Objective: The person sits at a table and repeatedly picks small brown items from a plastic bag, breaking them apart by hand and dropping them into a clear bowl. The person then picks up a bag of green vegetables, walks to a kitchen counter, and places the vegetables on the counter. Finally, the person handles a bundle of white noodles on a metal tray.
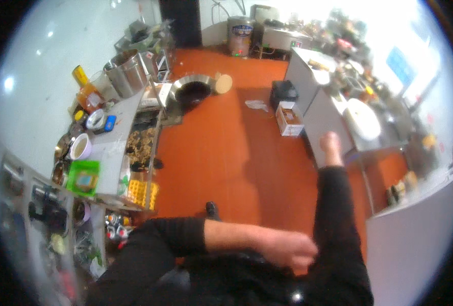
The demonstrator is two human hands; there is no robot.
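Across the lower middle of the view lies my left hand point(289, 250), its fingers curled close to the right sleeve. No object shows in it, but blur hides whether the fingers are closed. My right hand point(330, 143) is stretched forward near the grey side panel of the right counter point(331, 114). It looks like a loose fist, also blurred, and I cannot tell whether it holds anything. A white oval basin point(363, 118) stands on that counter, just beyond the right hand. Both arms wear black sleeves.
Red-orange floor point(203, 153) runs between counters. The left counter point(113, 153) bears a green basket point(73, 178), a bowl point(81, 146) and a large metal pot point(125, 74). A wide wok point(194, 91) is ahead. An open cardboard box point(289, 120) and a black bin point(284, 91) stand by the right counter.
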